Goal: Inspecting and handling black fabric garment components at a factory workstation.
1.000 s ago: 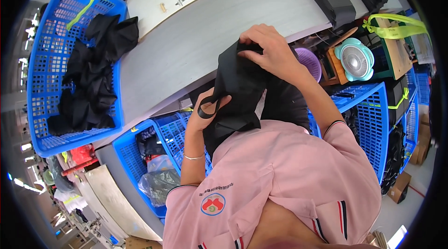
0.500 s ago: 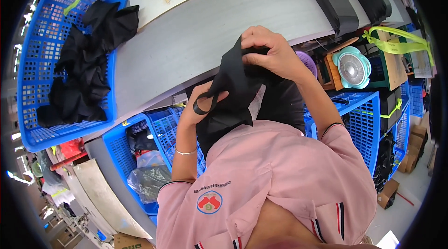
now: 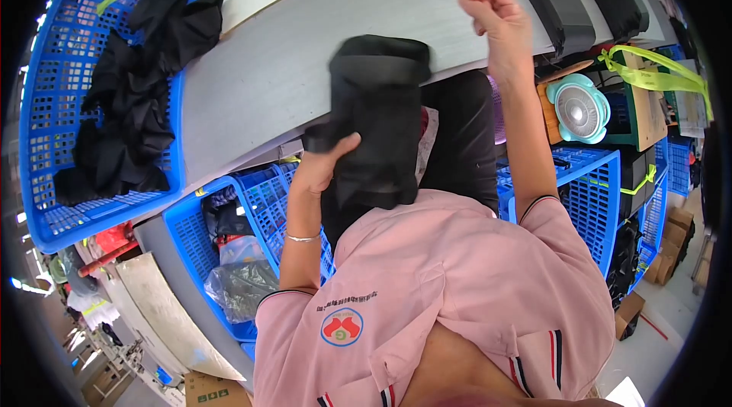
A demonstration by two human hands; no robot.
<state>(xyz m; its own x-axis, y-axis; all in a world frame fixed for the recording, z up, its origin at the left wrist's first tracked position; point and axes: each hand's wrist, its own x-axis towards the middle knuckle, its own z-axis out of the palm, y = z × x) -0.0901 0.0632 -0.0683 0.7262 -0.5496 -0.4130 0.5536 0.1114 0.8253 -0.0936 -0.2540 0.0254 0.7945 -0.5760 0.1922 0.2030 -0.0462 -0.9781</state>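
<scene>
A black fabric piece (image 3: 377,117), sleeve-like and smeared by motion at its far end, hangs over my lap at the bench's near edge. My left hand (image 3: 328,161) grips its left side, the thumb lying on top and the other fingers hidden. A black band (image 3: 322,137) sticks out from the fabric beside that hand. Up and to the right, my right hand (image 3: 499,20) is raised over the bench, apart from the fabric. Its fingers are curled in, slightly blurred, and nothing shows in them.
A blue basket (image 3: 46,129) with crumpled black fabric (image 3: 126,113) stands at left on the grey bench (image 3: 267,75). Black stacks (image 3: 550,3) lie at the far right. A turquoise fan (image 3: 579,108) sits right of my arm. Further blue baskets (image 3: 591,209) flank my lap.
My right hand has let go of the fabric and moved up and right. The fabric, still in my left hand, has spread out flatter toward the bench.
</scene>
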